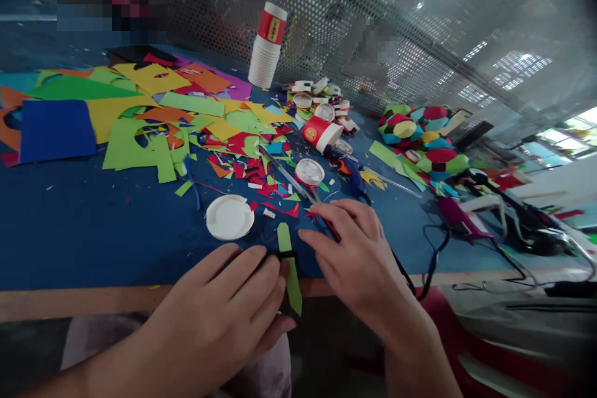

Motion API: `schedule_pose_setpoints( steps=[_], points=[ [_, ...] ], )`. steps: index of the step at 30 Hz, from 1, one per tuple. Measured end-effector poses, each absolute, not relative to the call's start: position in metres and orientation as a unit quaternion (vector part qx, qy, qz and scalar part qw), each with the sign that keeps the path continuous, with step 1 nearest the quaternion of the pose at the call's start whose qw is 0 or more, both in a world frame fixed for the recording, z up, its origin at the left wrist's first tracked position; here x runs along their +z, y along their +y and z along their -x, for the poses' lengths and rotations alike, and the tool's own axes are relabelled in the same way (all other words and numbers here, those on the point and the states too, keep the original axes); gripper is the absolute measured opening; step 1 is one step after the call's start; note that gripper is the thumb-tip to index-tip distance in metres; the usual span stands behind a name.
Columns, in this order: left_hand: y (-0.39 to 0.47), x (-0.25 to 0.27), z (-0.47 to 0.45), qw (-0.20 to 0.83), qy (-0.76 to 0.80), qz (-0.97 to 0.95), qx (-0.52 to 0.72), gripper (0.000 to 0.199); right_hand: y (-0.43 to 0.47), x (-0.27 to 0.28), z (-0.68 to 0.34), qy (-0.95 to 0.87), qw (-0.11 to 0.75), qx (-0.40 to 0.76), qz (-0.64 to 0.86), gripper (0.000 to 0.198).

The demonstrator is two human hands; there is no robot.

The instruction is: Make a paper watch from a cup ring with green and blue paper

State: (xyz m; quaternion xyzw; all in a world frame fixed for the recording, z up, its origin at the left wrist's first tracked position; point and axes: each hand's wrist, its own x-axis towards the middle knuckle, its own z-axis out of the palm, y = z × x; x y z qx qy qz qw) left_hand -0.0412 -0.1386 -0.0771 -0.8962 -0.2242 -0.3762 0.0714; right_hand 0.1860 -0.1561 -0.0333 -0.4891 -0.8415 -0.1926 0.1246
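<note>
My left hand [233, 298] is closed at the table's near edge, fingers curled round a green paper strip [292, 286] that has one rounded end, one pointed end and a narrow black band across it. Part of the strip's black piece is hidden by the fingers. My right hand [354, 249] is on the dark handle of a long thin metal tool [286, 175], whose shaft points away over the paper scraps; its exact kind is unclear. Left of the tool lies a white paper disc [230, 217] with a raised rim. A cut cup base [310, 171] sits beside the shaft.
Coloured paper sheets [58, 129] cover the back left. A stack of paper cups [267, 50] stands at the back, near a tipped red cup [321, 134]. To the right are a blue glue gun [355, 179], coloured paper balls [415, 130] and a purple tool [462, 219] with cables.
</note>
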Motion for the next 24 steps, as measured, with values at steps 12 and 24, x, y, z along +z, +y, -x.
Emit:
schedule_pose_setpoints(
  steps=[12, 24],
  points=[
    [-0.137, -0.079, 0.042, 0.068, -0.223, 0.900, -0.369, 0.049, -0.157, -0.024, -0.190, -0.845, 0.143, -0.130, 0.499, 0.021],
    [-0.140, -0.079, 0.044, 0.064, -0.220, 0.904, -0.361, 0.046, -0.146, -0.022, -0.200, -0.808, 0.275, -0.156, 0.497, 0.018]
  ],
)
